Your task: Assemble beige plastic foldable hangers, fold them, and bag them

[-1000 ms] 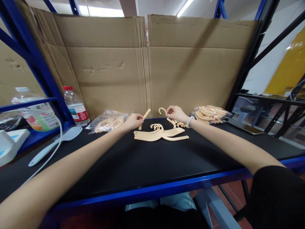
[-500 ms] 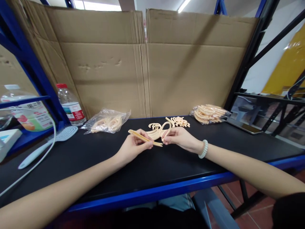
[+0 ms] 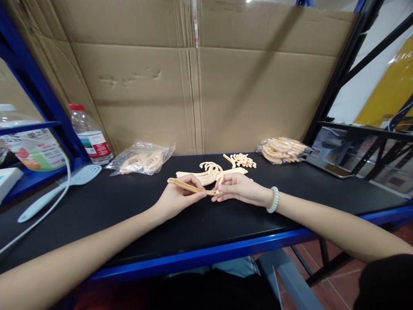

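Observation:
My left hand (image 3: 179,199) is closed on a flat cream plastic hanger arm (image 3: 183,185), held level above the black tabletop (image 3: 135,224). My right hand (image 3: 238,190), with a white bead bracelet at the wrist, pinches a cream hook piece (image 3: 220,178) at the arm's right end, so the two parts meet between my hands. Just behind my hands lies a stack of assembled cream hangers (image 3: 208,172). A small heap of loose hooks (image 3: 242,160) sits behind that.
A clear bag of cream parts (image 3: 142,160) lies at the back left and another full bag (image 3: 282,150) at the back right. A water bottle (image 3: 88,134), a white brush-like tool (image 3: 54,193) and a cable sit left. Cardboard (image 3: 200,86) walls the back.
Both hands drew back from the far piles toward me, each with its part, and brought hook and arm together in front of the hanger stack. The camera tipped down slightly.

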A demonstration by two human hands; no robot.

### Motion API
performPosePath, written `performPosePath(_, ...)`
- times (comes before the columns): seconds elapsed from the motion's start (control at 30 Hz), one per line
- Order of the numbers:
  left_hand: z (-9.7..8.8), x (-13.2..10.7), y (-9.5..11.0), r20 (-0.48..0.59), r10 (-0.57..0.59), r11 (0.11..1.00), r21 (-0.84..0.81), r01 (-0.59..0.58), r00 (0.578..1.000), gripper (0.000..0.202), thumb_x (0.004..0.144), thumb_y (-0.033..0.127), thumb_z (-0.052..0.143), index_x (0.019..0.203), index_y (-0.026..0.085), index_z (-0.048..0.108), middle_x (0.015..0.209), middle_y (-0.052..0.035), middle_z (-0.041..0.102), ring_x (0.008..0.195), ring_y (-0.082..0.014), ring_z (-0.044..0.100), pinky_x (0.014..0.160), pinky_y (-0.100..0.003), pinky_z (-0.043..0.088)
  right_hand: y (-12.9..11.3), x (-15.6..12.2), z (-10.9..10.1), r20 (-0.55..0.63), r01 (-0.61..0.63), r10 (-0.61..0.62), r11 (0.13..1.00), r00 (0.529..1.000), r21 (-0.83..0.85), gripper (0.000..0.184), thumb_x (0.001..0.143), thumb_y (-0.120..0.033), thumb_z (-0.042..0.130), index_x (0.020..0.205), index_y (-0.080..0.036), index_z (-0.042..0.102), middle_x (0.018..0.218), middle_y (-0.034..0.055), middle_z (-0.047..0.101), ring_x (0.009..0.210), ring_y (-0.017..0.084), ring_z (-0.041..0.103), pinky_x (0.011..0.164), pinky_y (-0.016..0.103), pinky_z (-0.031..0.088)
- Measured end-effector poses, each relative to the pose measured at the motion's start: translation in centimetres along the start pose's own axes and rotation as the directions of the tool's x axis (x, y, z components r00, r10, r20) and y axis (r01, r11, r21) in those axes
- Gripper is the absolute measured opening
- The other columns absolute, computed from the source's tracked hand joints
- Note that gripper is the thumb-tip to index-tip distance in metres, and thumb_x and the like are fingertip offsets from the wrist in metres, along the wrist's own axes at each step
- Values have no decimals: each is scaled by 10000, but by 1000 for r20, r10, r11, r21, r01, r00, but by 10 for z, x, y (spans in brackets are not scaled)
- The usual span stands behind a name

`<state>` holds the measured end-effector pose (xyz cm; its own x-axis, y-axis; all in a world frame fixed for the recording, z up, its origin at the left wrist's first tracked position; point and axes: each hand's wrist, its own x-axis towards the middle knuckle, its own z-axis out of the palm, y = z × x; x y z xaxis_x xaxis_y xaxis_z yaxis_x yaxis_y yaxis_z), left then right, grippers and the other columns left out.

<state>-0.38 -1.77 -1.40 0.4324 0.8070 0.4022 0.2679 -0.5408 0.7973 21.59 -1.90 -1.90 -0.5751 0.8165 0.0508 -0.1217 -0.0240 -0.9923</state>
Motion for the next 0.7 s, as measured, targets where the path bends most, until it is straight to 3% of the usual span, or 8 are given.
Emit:
performPosePath(0.4,1,-3,1,17,35,995,97,-36,999,191,705,300,699,683,158,572,697,-24,637,643,-150,593,585,-260,463,3,2,9,-93,83,-93,991,991,-107,289,693,-336,759,756,-116,581,697,31,659,682,147,684,671,263,551)
performPosePath(0.7,6,-2,1,-28,21,998,58,-20,999,197,689,294,700,662,165,554,628,24,593,547,-109,543,516,-224,422,8,6,10,-150,171,-202,965,968,-198,278,689,-332,742,724,-133,551,609,10,635,572,121,641,583,247,521)
